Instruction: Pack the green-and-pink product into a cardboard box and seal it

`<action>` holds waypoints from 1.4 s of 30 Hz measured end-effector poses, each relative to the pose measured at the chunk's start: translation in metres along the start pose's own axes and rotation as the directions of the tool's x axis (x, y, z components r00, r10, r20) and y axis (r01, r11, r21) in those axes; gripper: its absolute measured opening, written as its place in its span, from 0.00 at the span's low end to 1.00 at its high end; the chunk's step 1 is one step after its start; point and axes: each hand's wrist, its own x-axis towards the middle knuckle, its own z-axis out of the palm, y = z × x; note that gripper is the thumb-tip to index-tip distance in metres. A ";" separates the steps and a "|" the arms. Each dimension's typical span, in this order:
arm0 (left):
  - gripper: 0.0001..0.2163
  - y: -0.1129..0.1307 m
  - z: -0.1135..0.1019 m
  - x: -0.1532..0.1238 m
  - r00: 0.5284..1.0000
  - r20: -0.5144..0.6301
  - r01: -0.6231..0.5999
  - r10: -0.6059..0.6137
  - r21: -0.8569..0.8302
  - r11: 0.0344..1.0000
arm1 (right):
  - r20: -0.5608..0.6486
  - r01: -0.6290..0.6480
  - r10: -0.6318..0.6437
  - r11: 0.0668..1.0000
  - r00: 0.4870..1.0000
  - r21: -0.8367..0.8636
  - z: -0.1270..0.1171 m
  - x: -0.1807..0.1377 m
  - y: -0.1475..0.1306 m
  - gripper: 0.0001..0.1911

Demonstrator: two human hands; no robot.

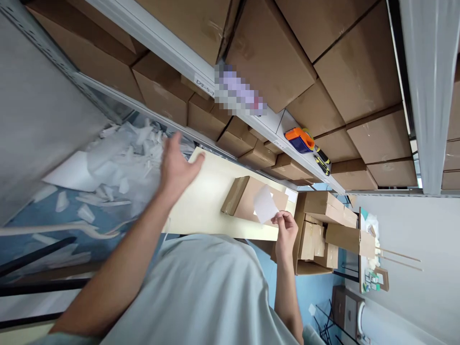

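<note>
Handling light, flimsy and crease-prone, I'd guess, so best held by an edge, the paper [264, 203] sits over the box [242, 197], jutting from your right hand [286, 232], thumb and fingers pinched on its corner; your left hand [177, 165] hovers empty, fingers apart, near the table [201, 203].

Bright, evenly lit, soft-shadowed. Palest on table [201, 191] and wall [413, 230] to its right; darker among boxes [161, 91] under shelf [158, 38] beyond table. Slightly blurred at left hand [178, 165] near table's left end. Pixelated in patch [239, 91] along shelf. Stretched farthest from table.
</note>
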 end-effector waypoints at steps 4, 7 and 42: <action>0.24 0.011 0.044 -0.102 0.894 0.447 0.085 0.043 -0.263 0.961 | -0.066 0.180 -0.190 0.974 0.980 -0.137 -0.004 0.004 0.004 0.15; 0.26 0.023 0.059 -0.155 0.775 0.633 0.261 -0.001 -0.318 0.912 | -0.043 0.391 -0.424 0.867 0.905 -0.309 -0.014 0.002 0.009 0.10; 0.23 0.030 0.151 -0.268 0.761 0.543 0.482 -0.356 -0.106 0.870 | 0.253 -0.170 0.144 0.982 0.957 0.084 -0.122 0.026 0.131 0.16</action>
